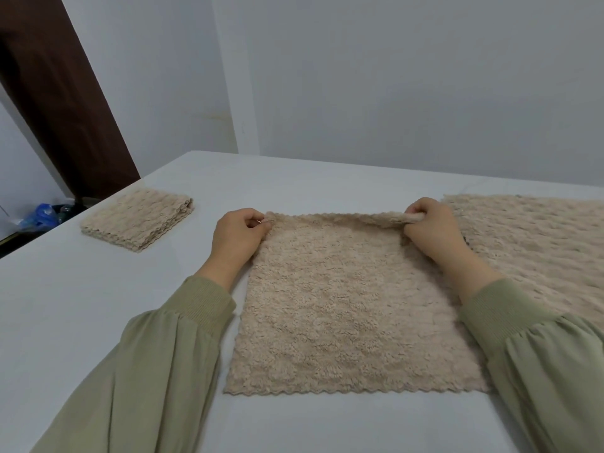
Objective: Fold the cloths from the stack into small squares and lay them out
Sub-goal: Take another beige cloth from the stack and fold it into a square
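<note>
Both hands are pinching the far corners of the beige cloth (353, 308) at frame centre: left hand (237, 237), right hand (431, 228). Its right corner is lifting, seemingly rolled over. A folded cloth (137, 219) is lying upper left.

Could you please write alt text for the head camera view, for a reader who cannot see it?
The left hand and right hand, in green sleeves, pinch the far corners of a beige cloth spread flat on a white table. A folded cloth lies to its left; unfolded cloth lies to its right.

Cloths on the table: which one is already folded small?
The folded cloth at far left, alone, its layered edges showing. The middle cloth and the right cloth lie spread open.
</note>
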The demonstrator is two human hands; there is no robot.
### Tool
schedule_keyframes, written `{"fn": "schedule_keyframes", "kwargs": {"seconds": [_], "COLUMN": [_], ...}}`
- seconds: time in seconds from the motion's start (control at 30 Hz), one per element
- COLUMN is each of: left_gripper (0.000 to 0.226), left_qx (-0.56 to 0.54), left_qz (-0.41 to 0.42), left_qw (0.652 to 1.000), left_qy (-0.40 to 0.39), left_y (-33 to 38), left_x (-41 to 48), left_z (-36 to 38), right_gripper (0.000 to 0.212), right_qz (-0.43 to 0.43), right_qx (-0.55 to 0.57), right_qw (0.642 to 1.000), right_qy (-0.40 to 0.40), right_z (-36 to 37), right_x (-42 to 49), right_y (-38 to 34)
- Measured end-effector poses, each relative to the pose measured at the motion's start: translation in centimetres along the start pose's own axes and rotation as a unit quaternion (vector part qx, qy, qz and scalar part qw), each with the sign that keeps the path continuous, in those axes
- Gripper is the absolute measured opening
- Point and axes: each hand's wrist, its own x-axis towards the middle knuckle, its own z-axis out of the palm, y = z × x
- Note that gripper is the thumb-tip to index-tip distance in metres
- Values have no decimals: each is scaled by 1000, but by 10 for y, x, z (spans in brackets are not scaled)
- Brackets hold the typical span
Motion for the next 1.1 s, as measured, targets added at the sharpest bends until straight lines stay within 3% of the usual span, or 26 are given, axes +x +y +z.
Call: {"fn": "schedule_keyframes", "kwargs": {"seconds": [0.13,0.3,0.4,0.47,0.57,0.63,0.8,0.97,1.03,1.1], "left_gripper": [6,9,8,14,18,18,11,14,20,25], "left_qx": [13,67,-23,-100,-163,-251,-253,-248,-231,-155], "left_qz": [2,-10,-31,-34,14,4,-104,-107,-112,-107], "left_qw": [999,993,994,990,979,958,956,958,961,979], "left_qy": [39,99,101,98,124,142,106,102,101,77], "left_y": [1,9,16,19,29,36,23,26,24,19], "left_x": [-1,-2,-4,-6,-7,-9,-30,-51,-58,-64], "left_z": [-2,-3,-2,-4,-10,-14,-13,-25,-32,-40], "right_gripper": [14,10,6,10,24,22,18,20,21,23], "right_qz": [44,54,74,85,0,-33,10,-1,-32,-46], "right_qx": [111,65,61,128,239,283,193,248,208,127], "right_qw": [991,996,995,988,966,951,974,952,957,977], "right_qy": [-58,-11,-15,-11,95,118,122,177,198,165], "right_z": [-15,-25,-26,-23,-28,-30,0,-9,-11,-14], "right_x": [2,0,1,-1,0,-5,-36,-60,-78,-92], "right_y": [-2,-6,-6,-11,-28,-37,-10,-23,-24,-20]}}
